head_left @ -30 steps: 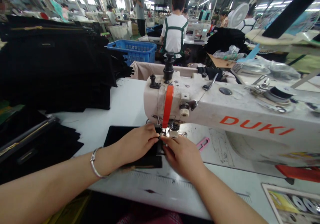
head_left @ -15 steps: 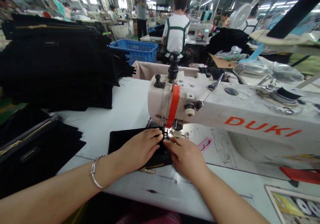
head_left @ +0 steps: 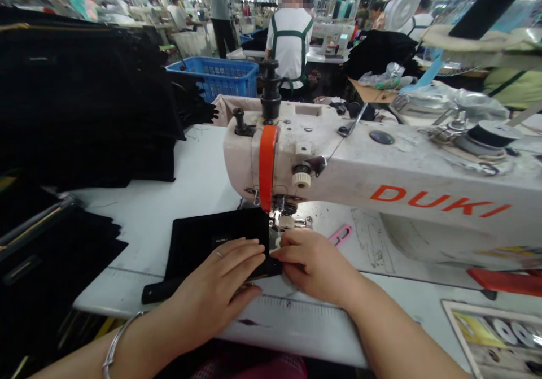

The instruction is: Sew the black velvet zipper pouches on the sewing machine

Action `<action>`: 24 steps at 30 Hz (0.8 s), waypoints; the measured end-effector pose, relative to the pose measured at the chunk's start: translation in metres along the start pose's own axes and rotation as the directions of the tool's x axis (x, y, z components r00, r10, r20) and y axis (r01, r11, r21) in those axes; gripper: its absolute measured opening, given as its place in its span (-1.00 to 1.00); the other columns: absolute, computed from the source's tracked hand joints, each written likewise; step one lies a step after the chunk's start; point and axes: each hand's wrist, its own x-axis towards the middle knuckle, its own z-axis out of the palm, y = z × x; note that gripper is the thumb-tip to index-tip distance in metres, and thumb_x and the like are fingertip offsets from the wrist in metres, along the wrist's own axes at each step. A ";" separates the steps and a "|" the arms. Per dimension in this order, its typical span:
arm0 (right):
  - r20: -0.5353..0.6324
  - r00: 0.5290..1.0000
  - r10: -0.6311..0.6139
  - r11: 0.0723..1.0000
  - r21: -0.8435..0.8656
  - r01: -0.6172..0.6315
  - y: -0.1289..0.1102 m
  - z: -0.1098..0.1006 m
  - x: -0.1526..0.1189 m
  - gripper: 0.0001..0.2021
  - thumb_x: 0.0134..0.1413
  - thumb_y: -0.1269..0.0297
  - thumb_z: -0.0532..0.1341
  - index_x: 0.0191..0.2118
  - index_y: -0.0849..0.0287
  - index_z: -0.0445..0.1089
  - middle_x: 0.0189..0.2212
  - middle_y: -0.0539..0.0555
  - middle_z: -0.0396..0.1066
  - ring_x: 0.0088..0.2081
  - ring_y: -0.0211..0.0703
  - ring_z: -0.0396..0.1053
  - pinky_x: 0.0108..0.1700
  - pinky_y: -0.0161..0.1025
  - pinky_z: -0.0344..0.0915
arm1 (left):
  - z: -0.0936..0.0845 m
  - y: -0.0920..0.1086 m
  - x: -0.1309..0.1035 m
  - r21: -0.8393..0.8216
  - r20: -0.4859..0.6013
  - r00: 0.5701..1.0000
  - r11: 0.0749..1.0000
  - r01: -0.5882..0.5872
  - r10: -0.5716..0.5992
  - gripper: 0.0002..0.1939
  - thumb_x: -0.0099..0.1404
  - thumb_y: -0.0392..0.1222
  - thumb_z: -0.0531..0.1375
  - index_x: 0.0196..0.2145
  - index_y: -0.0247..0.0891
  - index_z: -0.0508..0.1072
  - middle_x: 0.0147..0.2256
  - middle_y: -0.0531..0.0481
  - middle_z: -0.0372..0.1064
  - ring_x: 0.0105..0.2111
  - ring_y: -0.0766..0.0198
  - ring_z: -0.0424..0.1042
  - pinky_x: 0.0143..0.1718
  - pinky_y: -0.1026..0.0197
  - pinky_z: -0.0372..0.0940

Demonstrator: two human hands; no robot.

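Note:
A flat black fabric pouch point(head_left: 195, 232) with a small label lies on the sewing table, its right edge beside the presser foot point(head_left: 285, 222) of the sewing machine point(head_left: 330, 142). My left hand point(head_left: 220, 277) rests on its near part, fingers stretched out flat on the fabric and thumb apart at the near edge. With curled fingers, my right hand point(head_left: 315, 260) pinches the pouch's near right corner, just in front of the presser foot. A dark strip point(head_left: 158, 292) sticks out at the pouch's near left. The fingertips of my right hand are partly hidden.
Stacked black fabric pieces point(head_left: 84, 102) stand at the left, with more zippered pieces point(head_left: 55, 238) nearer me. Pink thread snips point(head_left: 341, 235) lie under the machine arm. Behind are a blue basket point(head_left: 215, 77) and a seated person point(head_left: 290, 46).
The pouch's right edge has come away from under the needle area, and its label now shows. My left hand has slid toward me and left; my right hand has moved slightly nearer me.

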 end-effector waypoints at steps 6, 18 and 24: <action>0.040 0.999 0.003 0.990 -0.140 0.003 -0.006 0.001 0.002 -0.74 0.10 0.47 0.15 -0.14 0.08 0.47 -0.34 0.02 0.34 -0.25 -0.11 0.29 -0.19 -0.17 0.18 | -0.003 -0.005 0.002 -0.001 -0.028 0.999 1.000 0.019 -0.019 -0.66 0.38 -0.22 0.18 0.09 -0.26 0.34 0.16 -0.15 0.28 0.24 0.03 0.17 0.24 -0.10 0.22; -0.028 1.000 -0.010 0.990 -0.141 0.006 -0.009 0.009 0.002 -0.70 0.16 0.56 0.10 -0.04 0.21 0.41 0.05 0.10 0.39 0.02 -0.04 0.30 0.10 -0.09 0.27 | -0.009 -0.005 0.010 0.026 0.025 0.995 0.995 -0.095 0.095 -0.60 0.32 -0.25 0.17 0.10 -0.36 0.36 0.09 -0.21 0.36 0.16 0.04 0.29 0.22 -0.05 0.26; -0.076 0.997 -0.028 0.980 -0.198 0.013 -0.007 0.015 0.001 -0.62 0.14 0.60 0.09 0.02 0.19 0.42 0.04 0.13 0.42 0.00 -0.01 0.34 0.09 -0.02 0.33 | -0.011 -0.018 0.020 -0.002 0.038 0.991 0.992 -0.128 0.128 -0.62 0.31 -0.20 0.18 0.05 -0.37 0.40 0.10 -0.22 0.37 0.14 0.04 0.32 0.23 -0.04 0.24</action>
